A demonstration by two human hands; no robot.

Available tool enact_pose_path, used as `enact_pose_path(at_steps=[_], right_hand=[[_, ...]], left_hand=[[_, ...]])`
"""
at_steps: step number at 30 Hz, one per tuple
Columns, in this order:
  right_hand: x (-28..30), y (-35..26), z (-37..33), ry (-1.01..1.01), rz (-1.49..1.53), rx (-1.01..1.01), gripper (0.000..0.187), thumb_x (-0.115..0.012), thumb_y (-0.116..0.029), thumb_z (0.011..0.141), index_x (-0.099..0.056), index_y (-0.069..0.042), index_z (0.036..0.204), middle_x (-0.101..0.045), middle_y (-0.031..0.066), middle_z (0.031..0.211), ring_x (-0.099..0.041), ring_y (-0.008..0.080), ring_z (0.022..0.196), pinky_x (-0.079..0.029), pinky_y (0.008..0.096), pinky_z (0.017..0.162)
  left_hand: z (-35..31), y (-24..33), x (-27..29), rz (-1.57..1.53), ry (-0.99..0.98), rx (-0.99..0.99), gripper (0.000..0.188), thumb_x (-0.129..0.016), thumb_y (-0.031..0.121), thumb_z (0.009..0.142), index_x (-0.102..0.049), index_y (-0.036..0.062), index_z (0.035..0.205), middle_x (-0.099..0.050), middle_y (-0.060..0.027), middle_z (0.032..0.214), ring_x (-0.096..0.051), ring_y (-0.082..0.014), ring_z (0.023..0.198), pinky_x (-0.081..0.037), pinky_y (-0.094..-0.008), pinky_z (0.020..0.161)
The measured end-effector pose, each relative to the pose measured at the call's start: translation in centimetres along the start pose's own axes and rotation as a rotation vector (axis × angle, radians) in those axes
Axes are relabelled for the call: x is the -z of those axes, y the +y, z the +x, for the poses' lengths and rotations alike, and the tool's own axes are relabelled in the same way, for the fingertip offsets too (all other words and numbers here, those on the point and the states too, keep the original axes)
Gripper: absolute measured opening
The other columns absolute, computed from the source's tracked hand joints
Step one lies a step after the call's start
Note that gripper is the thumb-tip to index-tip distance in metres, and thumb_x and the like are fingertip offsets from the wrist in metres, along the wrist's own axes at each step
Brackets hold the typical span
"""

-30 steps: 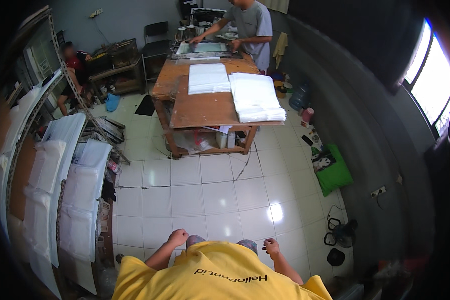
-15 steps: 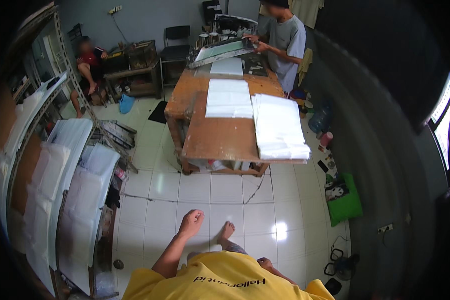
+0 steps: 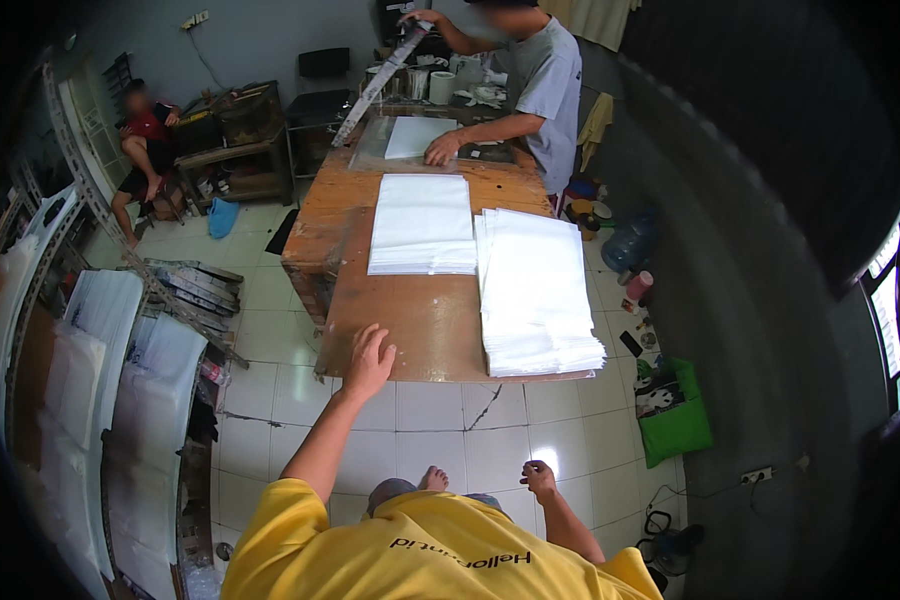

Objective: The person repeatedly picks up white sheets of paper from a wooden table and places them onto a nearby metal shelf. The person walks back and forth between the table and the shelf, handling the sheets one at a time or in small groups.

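Note:
My left hand [image 3: 370,362] reaches forward to the near left part of a brown board [image 3: 420,335], fingers stretched out and nothing held. From this view I cannot tell whether it touches the board. My right hand [image 3: 539,480] hangs low over the floor at my right, empty, with its fingers loosely bent and slightly apart. A stack of white sheets [image 3: 423,225] lies on the board, ahead of my left hand. Beside it, further right, a taller, slightly fanned stack of white sheets [image 3: 535,290] reaches the board's near edge.
Across the wooden table [image 3: 335,195], a co-worker [image 3: 550,80] holds up a tilted frame [image 3: 382,85] with one hand; the other touches a white sheet [image 3: 420,137]. Racks with hanging translucent sheets [image 3: 155,400] stand left. A green bag [image 3: 682,425] lies right. Another person [image 3: 145,135] sits far left.
I have come closer to the table. My left hand has moved forward to the board and its fingers have opened. The co-worker has raised the frame and put one hand on the sheet.

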State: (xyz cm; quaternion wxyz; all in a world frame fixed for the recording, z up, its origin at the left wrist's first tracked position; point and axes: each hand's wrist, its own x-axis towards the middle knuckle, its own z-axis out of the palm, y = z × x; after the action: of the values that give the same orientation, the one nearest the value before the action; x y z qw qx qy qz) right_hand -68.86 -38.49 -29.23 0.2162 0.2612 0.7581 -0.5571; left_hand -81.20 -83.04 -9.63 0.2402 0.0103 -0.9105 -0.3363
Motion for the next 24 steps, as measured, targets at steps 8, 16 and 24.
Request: enact_pose_path(at_steps=[8, 16, 24], right_hand=[[0.0, 6.5, -2.5, -0.015, -0.109, -0.187, 0.022, -0.059, -0.02, 0.089, -0.062, -0.003, 0.103, -0.066, 0.009, 0.079, -0.067, 0.0176, 0.065, -0.046, 0.0276, 0.045], [2.0, 16.3, -2.7, 0.004, -0.342, 0.019, 0.031, -0.063, -0.027, 0.083, -0.067, -0.001, 0.1, -0.07, 0.0141, 0.087, -0.067, 0.0202, 0.069, -0.053, 0.0333, 0.06], [2.8, 4.0, -3.6, 0.094, -0.002, -0.256, 0.028, -0.055, -0.018, 0.09, -0.057, -0.002, 0.112, -0.066, 0.0096, 0.089, -0.066, 0.019, 0.07, -0.047, 0.0287, 0.052]], left_hand=[[-0.2, -0.7, -2.0, 0.083, 0.01, 0.02, 0.028, -0.062, 0.02, 0.084, -0.062, 0.0027, 0.106, -0.054, -0.0172, 0.122, -0.047, -0.0369, 0.116, -0.038, -0.0456, 0.099], [4.8, -0.4, -2.3, -0.004, 0.114, 0.005, 0.051, -0.063, 0.018, 0.082, -0.048, 0.0028, 0.128, -0.038, -0.0223, 0.138, -0.039, -0.0386, 0.126, -0.033, -0.0465, 0.104], [12.8, -4.2, -3.4, 0.573, -0.009, 0.083, 0.039, -0.06, 0.018, 0.085, -0.054, 0.0043, 0.121, -0.045, -0.0178, 0.131, -0.043, -0.0359, 0.121, -0.036, -0.0477, 0.099]])
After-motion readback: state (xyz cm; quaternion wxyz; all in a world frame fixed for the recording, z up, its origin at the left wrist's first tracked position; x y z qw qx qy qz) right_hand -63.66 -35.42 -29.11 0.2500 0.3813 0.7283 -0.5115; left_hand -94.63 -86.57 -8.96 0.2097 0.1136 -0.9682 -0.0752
